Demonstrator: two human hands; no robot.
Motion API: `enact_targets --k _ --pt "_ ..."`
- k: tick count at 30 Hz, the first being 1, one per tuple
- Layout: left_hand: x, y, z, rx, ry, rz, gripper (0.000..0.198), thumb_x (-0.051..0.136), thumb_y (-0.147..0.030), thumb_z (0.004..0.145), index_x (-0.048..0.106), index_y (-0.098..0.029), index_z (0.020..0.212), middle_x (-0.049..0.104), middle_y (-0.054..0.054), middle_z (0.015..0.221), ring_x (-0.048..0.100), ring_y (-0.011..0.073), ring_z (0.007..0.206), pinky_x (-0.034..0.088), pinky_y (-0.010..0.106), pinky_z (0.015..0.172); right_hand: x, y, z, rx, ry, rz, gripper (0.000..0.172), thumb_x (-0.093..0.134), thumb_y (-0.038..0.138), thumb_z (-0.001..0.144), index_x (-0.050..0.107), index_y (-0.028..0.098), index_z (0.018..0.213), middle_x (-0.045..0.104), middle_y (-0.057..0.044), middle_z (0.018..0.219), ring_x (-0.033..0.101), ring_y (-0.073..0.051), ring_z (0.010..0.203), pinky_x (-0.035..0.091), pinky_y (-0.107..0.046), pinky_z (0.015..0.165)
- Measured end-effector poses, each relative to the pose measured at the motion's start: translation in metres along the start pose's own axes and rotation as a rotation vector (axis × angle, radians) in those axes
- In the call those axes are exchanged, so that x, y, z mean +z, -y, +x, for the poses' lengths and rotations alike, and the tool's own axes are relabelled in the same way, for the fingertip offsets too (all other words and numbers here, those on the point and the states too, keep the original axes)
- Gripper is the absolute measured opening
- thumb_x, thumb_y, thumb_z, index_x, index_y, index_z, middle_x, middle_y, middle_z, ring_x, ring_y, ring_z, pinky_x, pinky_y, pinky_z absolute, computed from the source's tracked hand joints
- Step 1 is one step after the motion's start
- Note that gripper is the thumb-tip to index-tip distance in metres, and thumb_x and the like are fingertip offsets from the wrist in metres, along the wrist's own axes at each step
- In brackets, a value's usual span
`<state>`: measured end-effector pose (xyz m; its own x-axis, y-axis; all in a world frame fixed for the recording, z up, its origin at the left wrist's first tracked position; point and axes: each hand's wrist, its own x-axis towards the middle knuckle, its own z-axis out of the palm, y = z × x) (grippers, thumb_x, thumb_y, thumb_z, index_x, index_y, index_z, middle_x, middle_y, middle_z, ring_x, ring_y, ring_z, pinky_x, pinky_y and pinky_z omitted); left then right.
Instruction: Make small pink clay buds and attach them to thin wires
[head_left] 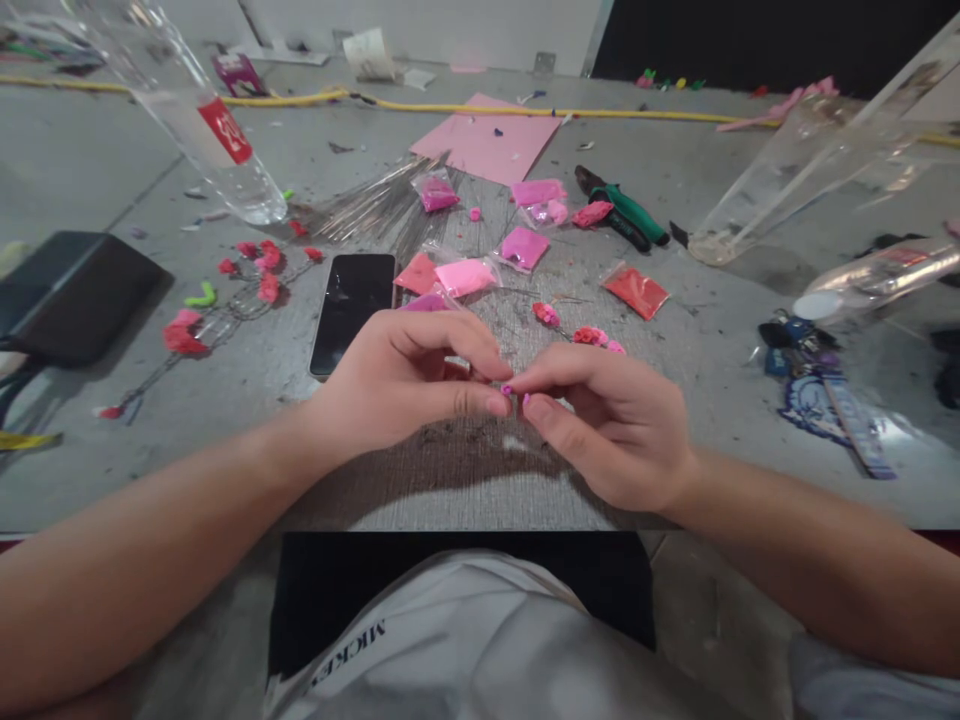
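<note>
My left hand (420, 375) is closed in a pinch on a small magenta clay piece (507, 390), which shows between thumb and forefinger. From the other side, my right hand (607, 415) pinches too, with a magenta bit (526, 399) at its thumb tip; whether both bits are one piece I cannot tell. Just beyond the fingers lie red and pink flower-like clay pieces (589, 335) on wire. Packets of pink clay (466, 277) and a packet of red clay (636, 290) lie farther back. A dark phone (352, 305) rests behind my left hand.
Thin metal wires (375, 205) fan out near a pink sheet (491, 135). Green-handled pliers (626, 210) lie at the back right. A water bottle (232, 150) stands left, near wired red flowers (262, 265) and a black box (82, 295). Clear containers (780, 190) and keychains (817, 390) occupy the right.
</note>
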<state>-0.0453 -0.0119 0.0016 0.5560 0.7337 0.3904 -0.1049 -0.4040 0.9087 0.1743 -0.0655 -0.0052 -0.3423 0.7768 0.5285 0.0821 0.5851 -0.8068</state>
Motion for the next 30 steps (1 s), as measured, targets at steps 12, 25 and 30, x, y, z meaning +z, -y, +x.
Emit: enact_targets --k 12,25,30 --pt "0.0017 -0.0026 -0.0006 0.117 -0.022 0.073 0.027 0.098 -0.031 0.077 0.074 -0.019 0.073 0.071 0.002 0.074 0.065 0.0126 0.069 0.053 0.023 0.060 0.0002 -0.0020 0.0039 -0.093 0.011 -0.050 0.009 0.071 0.019 0.099 0.076 0.024 0.104 0.080 -0.002 0.085 0.069 -0.013 0.065 0.057 -0.028 0.061" --pt "0.0027 -0.0024 -0.0012 0.135 0.026 0.014 0.026 0.099 -0.021 0.074 0.073 -0.019 0.073 0.070 0.001 0.075 0.063 0.0105 0.065 0.053 0.021 0.057 0.0029 -0.0010 0.0004 0.016 0.035 0.055 0.005 0.070 0.023 0.101 0.075 0.024 0.100 0.080 -0.003 0.086 0.071 -0.015 0.071 0.057 -0.030 0.062" --pt "0.0041 -0.0061 -0.0020 0.123 0.020 0.012 0.024 0.099 -0.024 0.075 0.075 -0.021 0.073 0.069 0.001 0.074 0.063 0.0111 0.065 0.053 0.023 0.058 0.0042 -0.0006 -0.0007 0.033 0.037 0.095 0.003 0.071 0.024 0.101 0.074 0.023 0.098 0.078 -0.002 0.083 0.068 -0.014 0.068 0.054 -0.028 0.059"
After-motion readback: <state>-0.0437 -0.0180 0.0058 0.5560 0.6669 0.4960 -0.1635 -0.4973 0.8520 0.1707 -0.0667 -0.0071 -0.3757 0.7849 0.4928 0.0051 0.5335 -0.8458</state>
